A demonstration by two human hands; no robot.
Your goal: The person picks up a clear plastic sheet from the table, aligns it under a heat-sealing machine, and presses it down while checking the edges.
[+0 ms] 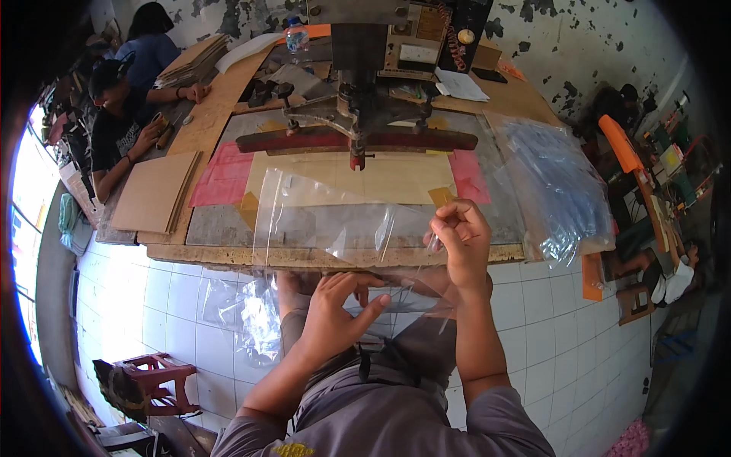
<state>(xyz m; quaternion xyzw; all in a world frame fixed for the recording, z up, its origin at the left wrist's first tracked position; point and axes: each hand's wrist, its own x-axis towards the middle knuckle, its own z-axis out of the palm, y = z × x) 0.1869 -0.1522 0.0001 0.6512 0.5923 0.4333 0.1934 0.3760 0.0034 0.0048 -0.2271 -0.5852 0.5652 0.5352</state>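
Note:
A clear plastic sheet (320,221), perhaps a flat bag, hangs over the front edge of the worktable. My right hand (463,236) is closed in a pinch on its right side. At its lower edge, my left hand (343,308) has thumb and fingers spread apart, close to or touching the film. Beyond the sheet lies a pale yellow panel (350,171) with pink pieces (221,175) at its ends. Over that panel stands a press head (354,141) with a dark red bar.
Stacked clear plastic (556,175) covers the table's right side. Brown boards (156,190) sit at the left, beside a seated co-worker (122,114). More clear film (259,320) hangs or lies below the table edge. A red stool (156,385) stands on the tiled floor.

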